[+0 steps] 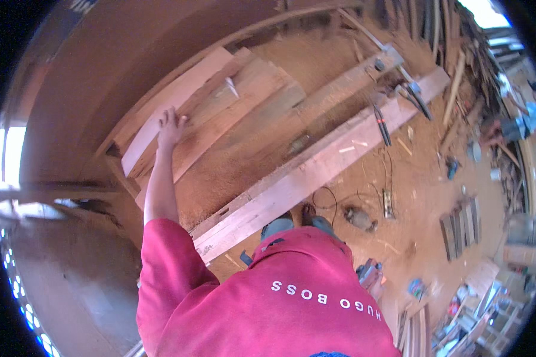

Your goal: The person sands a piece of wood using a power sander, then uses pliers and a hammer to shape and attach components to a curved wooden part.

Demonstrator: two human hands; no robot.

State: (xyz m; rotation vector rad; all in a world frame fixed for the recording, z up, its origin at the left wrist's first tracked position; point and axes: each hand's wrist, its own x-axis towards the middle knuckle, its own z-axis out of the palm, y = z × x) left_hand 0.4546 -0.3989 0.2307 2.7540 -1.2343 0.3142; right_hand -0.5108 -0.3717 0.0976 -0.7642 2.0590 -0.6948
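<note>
My left hand point(171, 127) is stretched out over the far left of the workbench, its fingers apart. It touches or hovers just over a smooth pinkish plank point(187, 98), beside rougher brown boards point(244, 98) lying slantwise. A pale, pointed sliver point(231, 87) rests on those boards. Low at my right side, my right hand point(373, 287) is partly hidden by my red shirt. It seems closed around a small greyish thing point(368, 269) that I cannot make out.
A long thick beam point(315, 172) forms the bench's near edge, with a red-and-black tool point(381, 124) and a clamp point(412, 89) on it. Cables, a power strip point(388, 204) and wood strips point(460, 226) lie on the dusty floor. Another person point(521, 122) is at far right.
</note>
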